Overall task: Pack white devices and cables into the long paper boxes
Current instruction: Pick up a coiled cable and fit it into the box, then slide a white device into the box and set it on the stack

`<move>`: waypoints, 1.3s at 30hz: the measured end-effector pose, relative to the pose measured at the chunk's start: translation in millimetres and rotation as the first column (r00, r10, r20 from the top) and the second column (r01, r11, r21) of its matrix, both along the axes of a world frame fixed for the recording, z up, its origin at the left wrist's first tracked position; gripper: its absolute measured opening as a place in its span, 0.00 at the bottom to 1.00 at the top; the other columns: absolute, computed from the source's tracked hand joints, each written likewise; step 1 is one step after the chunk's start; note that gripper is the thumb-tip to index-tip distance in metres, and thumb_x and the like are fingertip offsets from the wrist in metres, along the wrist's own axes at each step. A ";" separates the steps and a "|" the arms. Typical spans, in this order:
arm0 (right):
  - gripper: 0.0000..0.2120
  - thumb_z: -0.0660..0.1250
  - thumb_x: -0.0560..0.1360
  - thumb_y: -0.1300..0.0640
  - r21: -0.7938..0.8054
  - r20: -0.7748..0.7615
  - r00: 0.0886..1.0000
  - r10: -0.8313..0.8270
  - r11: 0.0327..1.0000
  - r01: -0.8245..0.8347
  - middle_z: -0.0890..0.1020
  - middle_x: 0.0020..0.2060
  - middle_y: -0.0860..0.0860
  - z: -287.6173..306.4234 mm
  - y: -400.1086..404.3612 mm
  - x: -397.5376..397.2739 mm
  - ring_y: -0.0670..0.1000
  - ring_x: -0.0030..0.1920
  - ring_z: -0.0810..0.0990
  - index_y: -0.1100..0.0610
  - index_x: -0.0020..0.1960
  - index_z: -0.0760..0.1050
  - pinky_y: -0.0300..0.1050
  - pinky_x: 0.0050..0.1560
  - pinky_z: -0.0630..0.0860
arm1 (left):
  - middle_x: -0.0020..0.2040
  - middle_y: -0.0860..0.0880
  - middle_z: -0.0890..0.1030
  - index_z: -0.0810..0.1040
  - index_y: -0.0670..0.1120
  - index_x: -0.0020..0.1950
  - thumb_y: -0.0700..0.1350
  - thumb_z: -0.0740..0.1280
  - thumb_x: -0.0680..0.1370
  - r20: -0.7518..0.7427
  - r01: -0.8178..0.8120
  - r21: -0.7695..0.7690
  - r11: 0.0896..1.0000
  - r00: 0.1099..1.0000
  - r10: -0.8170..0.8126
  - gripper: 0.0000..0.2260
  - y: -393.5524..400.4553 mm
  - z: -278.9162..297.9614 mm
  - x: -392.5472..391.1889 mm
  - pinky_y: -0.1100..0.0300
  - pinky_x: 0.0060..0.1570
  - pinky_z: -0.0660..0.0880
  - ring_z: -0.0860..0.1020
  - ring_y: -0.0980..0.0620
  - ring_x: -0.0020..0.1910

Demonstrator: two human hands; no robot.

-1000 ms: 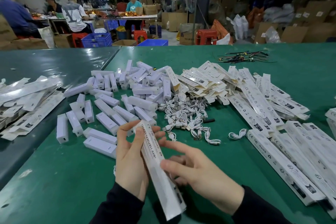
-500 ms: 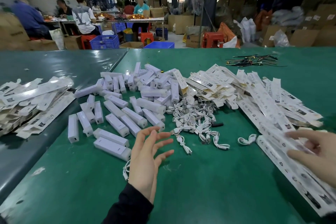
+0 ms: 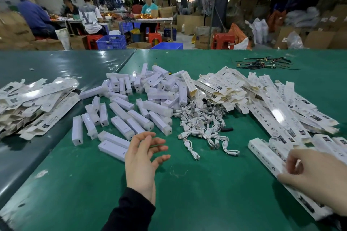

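Note:
Several white devices lie scattered on the green table, with a heap of short white cables to their right. My left hand hovers open with fingers spread, just right of the nearest device. Long paper boxes are stacked at the right. My right hand rests on a filled long box at the near right, fingers curled over it; its near end is hidden under the hand.
A pile of flat unfolded boxes lies at the left on a darker table. More flat boxes are heaped at centre back. Dark cable ties lie far right. People sit working at a far table.
One second ago both hands held a long box in front of me. My right hand has carried it to the right and laid it by the stack; my left hand let go and opened.

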State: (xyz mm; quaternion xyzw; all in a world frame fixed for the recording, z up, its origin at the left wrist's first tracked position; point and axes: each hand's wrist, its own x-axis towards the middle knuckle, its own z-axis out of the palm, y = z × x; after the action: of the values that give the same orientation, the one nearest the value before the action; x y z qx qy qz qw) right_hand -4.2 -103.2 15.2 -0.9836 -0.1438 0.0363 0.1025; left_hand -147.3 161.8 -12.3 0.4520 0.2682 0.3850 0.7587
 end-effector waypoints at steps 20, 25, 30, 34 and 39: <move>0.29 0.65 0.77 0.61 0.131 0.341 0.901 0.268 0.936 -0.328 0.62 0.75 0.57 10.6 145.4 89.1 0.59 0.74 0.60 0.50 0.75 0.61 0.66 0.72 0.60 | 0.32 0.50 0.79 0.74 0.42 0.43 0.33 0.58 0.80 -0.053 -0.051 0.160 0.986 0.997 0.060 0.10 -5.5 -1.5 2.3 0.61 0.27 0.75 0.77 0.54 0.31; 0.42 0.68 0.75 0.51 -0.163 0.243 0.920 0.309 0.947 -0.275 0.38 0.78 0.54 7.1 169.8 119.1 0.65 0.77 0.41 0.37 0.77 0.43 0.73 0.69 0.54 | 0.32 0.50 0.79 0.74 0.42 0.44 0.34 0.58 0.80 -0.065 -0.017 0.197 0.980 0.997 0.030 0.09 -8.9 -3.0 2.2 0.61 0.26 0.74 0.77 0.54 0.31; 0.22 0.64 0.78 0.59 -0.093 0.220 0.912 0.347 0.938 -0.334 0.71 0.65 0.55 9.1 173.2 127.8 0.60 0.65 0.69 0.43 0.70 0.70 0.56 0.60 0.73 | 0.33 0.49 0.79 0.74 0.42 0.44 0.33 0.58 0.80 -0.066 -0.016 0.194 0.981 0.997 0.030 0.09 -8.7 -1.4 1.9 0.62 0.25 0.73 0.76 0.54 0.31; 0.12 0.66 0.79 0.52 -0.065 0.400 0.866 0.299 0.952 -0.298 0.75 0.46 0.47 5.8 168.6 105.8 0.54 0.53 0.77 0.41 0.60 0.76 0.56 0.62 0.64 | 0.33 0.49 0.79 0.74 0.41 0.44 0.33 0.58 0.80 -0.069 -0.018 0.196 0.980 0.997 0.032 0.09 -10.5 -0.8 0.9 0.62 0.25 0.73 0.76 0.54 0.30; 0.14 0.72 0.75 0.51 0.155 0.345 0.887 0.307 0.913 -0.377 0.82 0.45 0.46 16.5 138.0 70.4 0.49 0.44 0.79 0.43 0.60 0.77 0.49 0.58 0.73 | 0.32 0.48 0.79 0.74 0.40 0.44 0.33 0.58 0.80 -0.074 0.009 0.188 0.982 0.997 0.005 0.08 -10.7 -1.4 0.8 0.62 0.24 0.73 0.76 0.54 0.29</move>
State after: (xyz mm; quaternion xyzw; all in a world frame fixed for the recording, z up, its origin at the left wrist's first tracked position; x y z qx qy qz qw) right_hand 66.3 34.7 31.7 -0.9184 -0.3333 -0.1187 0.1772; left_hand -146.5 151.0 -13.7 0.5360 0.2581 0.3907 0.7025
